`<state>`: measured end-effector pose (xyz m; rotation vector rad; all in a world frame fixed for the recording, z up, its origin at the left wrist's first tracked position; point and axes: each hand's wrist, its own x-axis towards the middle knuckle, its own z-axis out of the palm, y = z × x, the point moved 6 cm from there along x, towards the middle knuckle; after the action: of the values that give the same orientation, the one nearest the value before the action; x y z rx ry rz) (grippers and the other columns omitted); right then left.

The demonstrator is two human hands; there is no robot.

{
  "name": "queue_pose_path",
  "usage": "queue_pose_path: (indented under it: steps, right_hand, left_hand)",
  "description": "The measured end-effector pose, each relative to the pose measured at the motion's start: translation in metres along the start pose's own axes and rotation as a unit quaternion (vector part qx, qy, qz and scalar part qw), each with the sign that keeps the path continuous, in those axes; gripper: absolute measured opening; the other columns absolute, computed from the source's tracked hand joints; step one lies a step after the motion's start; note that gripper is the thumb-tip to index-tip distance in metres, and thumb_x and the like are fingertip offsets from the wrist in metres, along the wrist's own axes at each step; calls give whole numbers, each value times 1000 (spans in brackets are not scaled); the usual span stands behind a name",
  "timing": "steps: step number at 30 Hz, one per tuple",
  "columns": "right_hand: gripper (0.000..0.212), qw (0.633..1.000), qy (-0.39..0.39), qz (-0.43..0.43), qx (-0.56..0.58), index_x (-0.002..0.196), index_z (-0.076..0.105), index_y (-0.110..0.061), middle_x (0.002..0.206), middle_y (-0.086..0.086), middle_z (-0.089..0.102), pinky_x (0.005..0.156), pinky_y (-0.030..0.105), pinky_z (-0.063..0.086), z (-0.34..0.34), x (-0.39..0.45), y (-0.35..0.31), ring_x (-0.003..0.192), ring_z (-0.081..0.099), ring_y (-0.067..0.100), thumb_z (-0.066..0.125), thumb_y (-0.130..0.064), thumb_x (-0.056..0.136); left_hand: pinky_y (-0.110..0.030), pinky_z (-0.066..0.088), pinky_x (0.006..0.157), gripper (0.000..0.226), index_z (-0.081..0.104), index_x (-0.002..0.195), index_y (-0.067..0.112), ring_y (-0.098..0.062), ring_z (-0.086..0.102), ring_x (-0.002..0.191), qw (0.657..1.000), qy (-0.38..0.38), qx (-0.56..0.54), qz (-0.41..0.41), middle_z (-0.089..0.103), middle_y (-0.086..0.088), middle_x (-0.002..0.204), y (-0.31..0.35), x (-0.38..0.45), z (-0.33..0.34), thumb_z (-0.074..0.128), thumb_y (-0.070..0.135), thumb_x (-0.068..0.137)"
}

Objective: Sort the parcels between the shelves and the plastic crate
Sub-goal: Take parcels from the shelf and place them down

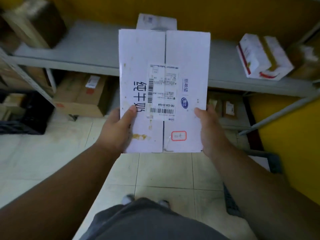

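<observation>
- The left hand (119,129) is gripping the left edge of a white parcel (164,90), thumb lying on its top face and fingers curled underneath out of sight.
- The right hand (207,132) is gripping the right edge the same way, so the parcel is being held flat, in the air, above the tiled floor (52,161) and in front of the grey shelf (83,49).
- The shipping label (162,90) is facing up, so this is likely the moment for reading it and choosing shelf or crate.
- To do it well, both thumbs are best kept clear of the barcode and the box kept level while it is being carried forward.
- On the shelf, open room is showing left of centre and between the parcel and the red-and-white carton (259,56) on the right; another white box (155,21) is sitting at the back, behind the held parcel.
- A brown box (34,19) is occupying the shelf's left end.
- The shelf's front lip and the slanted metal upright (31,80) on the left are the edges to watch.
- A dark crate (29,115) is standing on the floor at the left, well apart from the parcel.
</observation>
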<state>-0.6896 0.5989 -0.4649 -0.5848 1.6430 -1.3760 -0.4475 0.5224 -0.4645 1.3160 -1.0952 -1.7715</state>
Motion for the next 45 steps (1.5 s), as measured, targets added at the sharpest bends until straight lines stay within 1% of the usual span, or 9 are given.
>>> queue_pose_path:
  steps: [7,14,20,26,31,34,37,40,45]
  right_hand:
    - [31,994,15,46,95,119,66,-27,108,-4,78,76,37,55,35,-9,-33,96,73,16,46,-45,103]
    - [71,995,-16,25,92,129,64,-29,123,-1,73,103,57,49,72,-11,-53,118,66,25,70,-71,71]
    - [76,996,16,-89,26,132,58,-15,124,10,70,92,52,58,91,-21,-59,115,67,29,92,-24,64]
    - [81,978,75,-134,-138,127,47,-46,123,-15,63,94,44,58,124,-44,-57,117,62,14,94,-39,61]
    - [47,917,99,-183,-341,115,49,-36,117,-13,58,86,30,59,156,-68,-81,110,62,13,80,-44,80]
    - [51,812,112,-315,-478,124,56,-30,116,-7,55,88,38,52,193,-84,-101,108,53,16,66,-59,82]
    - [58,769,98,-381,-503,128,64,-25,118,-1,56,90,34,38,221,-94,-117,110,51,21,69,-58,81]
    - [63,790,51,-363,-492,136,60,-26,130,-1,52,97,37,44,230,-92,-130,119,49,19,61,-59,84]
    - [57,819,-9,-298,-490,147,52,-28,145,-5,46,106,40,42,223,-77,-143,128,39,16,40,-50,95]
  left_hand:
    - [-35,62,79,82,41,135,31,-12,68,103,978,36,164,126,62,10,121,76,-2,-12,82,57,68]
    - [-39,61,85,102,35,139,41,-15,59,118,928,10,290,235,54,14,129,105,3,-43,79,75,54]
    - [-48,45,108,85,43,146,25,-23,38,135,869,21,432,238,47,0,141,104,19,-80,83,32,71]
    - [-15,46,61,37,59,95,26,-7,58,86,963,3,246,106,60,10,92,88,41,-109,77,-2,80]
    - [-30,51,74,42,61,106,10,-22,61,95,999,26,34,-30,65,-7,99,66,49,-134,64,-22,78]
    - [-36,55,75,29,56,86,1,-32,60,81,986,64,-87,-128,61,-14,92,51,55,-151,47,-26,77]
    - [-45,54,86,35,58,96,1,-35,61,80,980,47,-104,-163,65,-17,94,48,53,-154,37,-19,76]
    - [-49,53,93,39,59,104,3,-33,61,81,979,37,-107,-169,65,-14,90,49,50,-150,33,-12,79]
    - [-38,52,68,22,59,96,5,-25,55,67,978,54,-127,-156,61,-8,77,53,53,-150,41,-3,86]
